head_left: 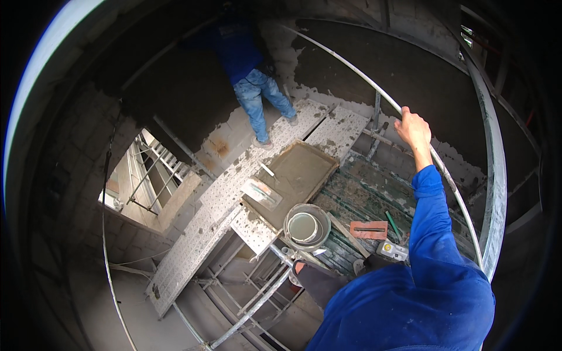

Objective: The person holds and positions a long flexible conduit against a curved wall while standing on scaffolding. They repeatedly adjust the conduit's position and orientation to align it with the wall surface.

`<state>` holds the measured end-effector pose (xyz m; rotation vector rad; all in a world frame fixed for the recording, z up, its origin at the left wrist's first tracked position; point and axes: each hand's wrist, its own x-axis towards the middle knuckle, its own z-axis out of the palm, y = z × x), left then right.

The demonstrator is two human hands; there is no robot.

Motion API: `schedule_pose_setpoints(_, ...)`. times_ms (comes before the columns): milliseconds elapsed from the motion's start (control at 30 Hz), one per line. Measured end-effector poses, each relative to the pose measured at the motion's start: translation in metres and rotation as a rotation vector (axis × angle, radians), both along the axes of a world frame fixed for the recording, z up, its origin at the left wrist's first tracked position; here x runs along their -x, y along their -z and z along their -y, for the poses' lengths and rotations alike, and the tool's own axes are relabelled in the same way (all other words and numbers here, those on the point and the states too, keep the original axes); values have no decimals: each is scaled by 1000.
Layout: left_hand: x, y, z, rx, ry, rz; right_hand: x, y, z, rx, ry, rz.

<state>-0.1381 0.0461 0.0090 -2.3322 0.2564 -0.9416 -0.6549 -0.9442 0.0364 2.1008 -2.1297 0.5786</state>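
Observation:
My right hand (414,130), at the end of a raised blue sleeve, is closed around a long pale scaffold pole (374,86). The pole looks curved and runs from the top middle down the right side. My left hand is out of view. Below, beside my feet, a red-orange plastering float (369,230) lies on green, mortar-stained boards (366,181). Close to it are a green stick-like tool (393,225) and a grey box-like item with a yellow round part (392,251).
A mortar tray (338,166) holds wet grey mortar, with a white-bladed trowel (260,194) at its edge. Near my foot stands a bucket (288,221). Another person (243,61) stands on perforated metal planks (219,202), facing the wall. An open gap with scaffold tubes (257,310) lies lower left.

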Motion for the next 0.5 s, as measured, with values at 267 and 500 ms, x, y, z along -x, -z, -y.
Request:
schedule_pose_setpoints(267, -9, 13, 48, 18, 216, 56, 4, 7, 7, -6, 6, -5)
schedule_pose_setpoints(500, -19, 17, 114, 87, 361, 33, 3, 3, 4, -13, -8, 14)
